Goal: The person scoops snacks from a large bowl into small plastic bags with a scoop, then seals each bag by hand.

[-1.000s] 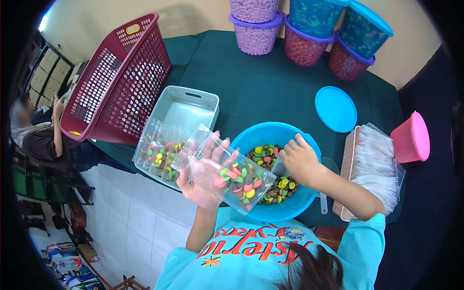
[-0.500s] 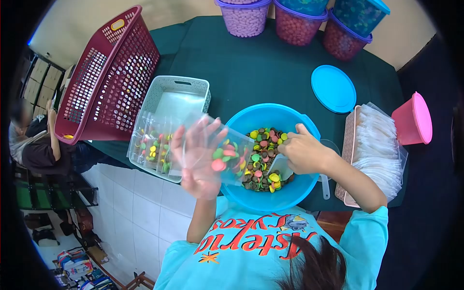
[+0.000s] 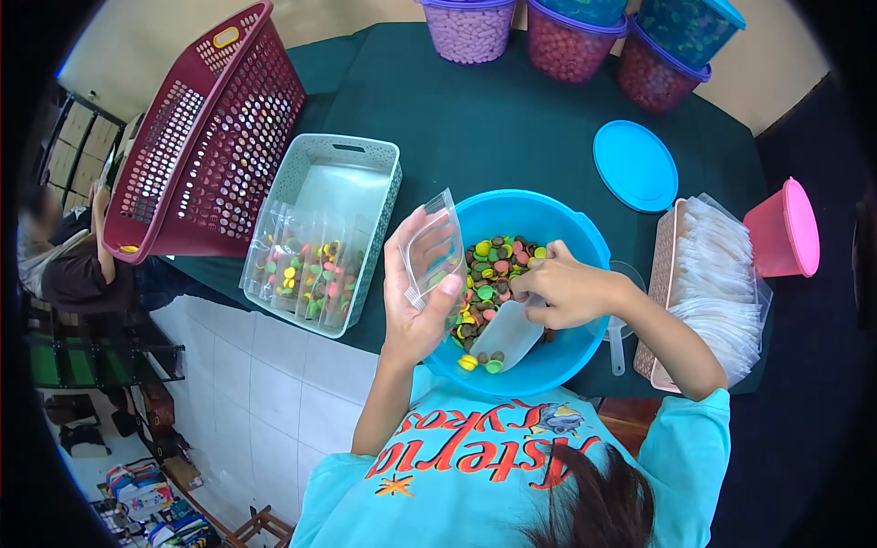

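Note:
My left hand (image 3: 408,324) is closed on a clear zip bag (image 3: 432,245) at the left rim of a blue tub (image 3: 579,358). The bag's mouth is up; how much is inside is hard to make out. My right hand (image 3: 577,290) grips a translucent scoop (image 3: 513,336) inside the tub, its blade tilted toward the bag. A few colored button-shaped candies (image 3: 491,357) lie at the scoop's lip. Brown, green, yellow and pink candies (image 3: 494,265) fill the tub's bottom.
A pale basket (image 3: 384,219) holds filled bags (image 3: 311,269); a maroon basket (image 3: 206,155) stands behind. At right are a blue lid (image 3: 636,166), stacked clear bags (image 3: 708,283), a pink container (image 3: 776,233) and a handled strainer or cup (image 3: 617,352). Candy tubs (image 3: 468,32) line the back.
The bag has turned from lying sideways to upright, and my left hand has shifted slightly right. The scoop has moved left and down in the tub, showing more of its blade.

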Tool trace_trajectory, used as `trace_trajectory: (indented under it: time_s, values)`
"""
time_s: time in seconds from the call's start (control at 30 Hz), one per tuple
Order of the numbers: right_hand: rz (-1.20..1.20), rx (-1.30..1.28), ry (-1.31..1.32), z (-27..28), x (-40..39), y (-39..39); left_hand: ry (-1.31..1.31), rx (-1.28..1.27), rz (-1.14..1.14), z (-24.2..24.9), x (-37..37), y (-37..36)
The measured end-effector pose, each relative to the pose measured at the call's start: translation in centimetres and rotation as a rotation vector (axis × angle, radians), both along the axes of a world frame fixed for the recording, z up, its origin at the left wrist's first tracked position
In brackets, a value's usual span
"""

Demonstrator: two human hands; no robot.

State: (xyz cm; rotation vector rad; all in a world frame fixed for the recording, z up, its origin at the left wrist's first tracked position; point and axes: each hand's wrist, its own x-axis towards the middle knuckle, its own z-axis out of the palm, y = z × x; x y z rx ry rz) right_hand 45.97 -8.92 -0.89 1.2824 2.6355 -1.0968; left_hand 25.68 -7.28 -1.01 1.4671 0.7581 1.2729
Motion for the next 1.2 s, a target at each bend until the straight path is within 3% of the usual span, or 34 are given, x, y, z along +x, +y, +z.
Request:
trace_trajectory:
  time_s: [0.1, 0.2, 0.4, 0.5, 0.57, 0.7, 0.73, 0.87, 1.0, 1.1, 1.2]
  values:
    - [-0.06, -0.095, 0.073, -0.4, -0.6, -0.2, 0.001, -0.024, -0.033, -0.1, -0.3, 0.0]
    - [-0.01, -0.098, -0.058, -0.3, -1.5, -0.2, -0.004, -0.059, -0.051, 0.0, -0.3, 0.0]
    - [0.022, -0.11, 0.101, -0.4, -1.0, 0.5, -0.022, -0.041, -0.052, -0.1, -0.4, -0.1]
    - [0.019, -0.056, 0.111, 1.8, 0.1, 1.0, -0.027, -0.059, -0.053, -0.4, -0.4, -0.1]
    - [-0.042, 0.136, 0.197, 4.9, 1.0, 1.1, -0.004, -0.08, -0.034, -0.1, -0.2, -0.3]
    - [-0.23, 0.427, 0.085, 12.0, 2.0, 1.8, 0.07, -0.009, -0.048, -0.2, -0.3, -0.1]
    - [-0.258, 0.613, 0.031, 13.0, 2.1, 1.9, 0.115, 0.05, -0.051, -0.2, -0.3, 0.0]
    - [-0.169, 0.969, -0.205, 15.7, 0.9, 3.3, 0.134, 0.041, -0.069, -0.2, -0.1, -0.3]
    - [-0.17, 1.001, -0.435, 16.2, -3.6, 2.9, 0.146, -0.101, -0.073, 0.4, 0.2, -0.5]
    - [-0.167, 0.931, -0.624, 16.6, -4.6, 2.1, 0.269, 0.17, -0.063, -0.3, 0.0, -0.1]
    - [-0.204, 0.981, -0.601, 16.7, -3.7, 1.6, 0.296, 0.143, -0.088, -0.1, 0.0, -0.1]
